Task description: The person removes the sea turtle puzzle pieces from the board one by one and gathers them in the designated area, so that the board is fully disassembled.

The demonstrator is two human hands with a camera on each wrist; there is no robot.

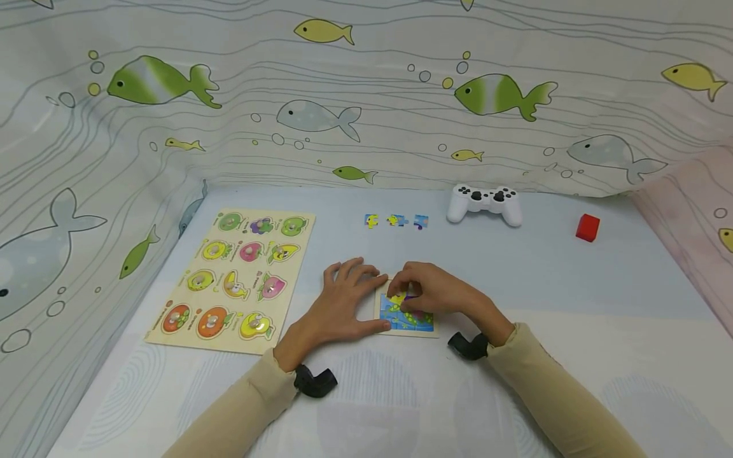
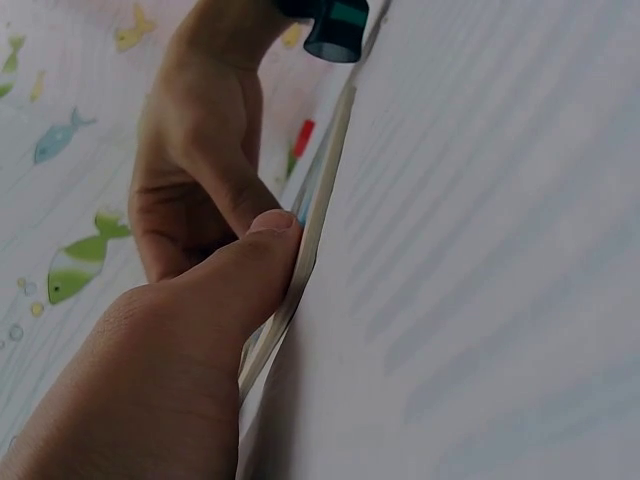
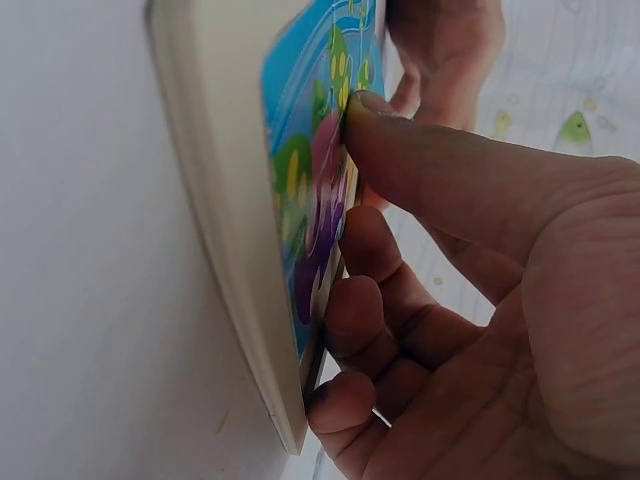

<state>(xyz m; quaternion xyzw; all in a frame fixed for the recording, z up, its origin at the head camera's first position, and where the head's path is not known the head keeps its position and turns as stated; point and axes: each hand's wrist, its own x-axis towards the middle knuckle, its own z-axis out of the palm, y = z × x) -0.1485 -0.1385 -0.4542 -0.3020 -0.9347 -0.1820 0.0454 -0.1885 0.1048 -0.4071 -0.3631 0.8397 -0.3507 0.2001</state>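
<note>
A small jigsaw puzzle in a pale wooden frame [image 1: 426, 335] lies on the table, showing a blue, yellow, green and purple picture. My left hand [image 1: 339, 306] is spread at its left side, with thumb and forefinger touching the frame. In the left wrist view the left thumb [image 2: 262, 255] lies along the frame's edge [image 2: 318, 215]. My right hand [image 1: 431, 289] bends over the upper part of the picture, thumb and forefinger around a yellow puzzle piece [image 1: 397, 297]. The right wrist view shows the right thumb [image 3: 400, 140] on the picture [image 3: 310, 170]; the pinched piece is mostly hidden there.
Three loose puzzle pieces [image 1: 396, 221] lie in a row beyond the hands. To the left is a wooden fruit peg board [image 1: 229, 280]. A white game controller [image 1: 484, 205] and a red block [image 1: 588, 228] sit at the back right. A fish-patterned curtain [image 1: 389, 76] stands behind.
</note>
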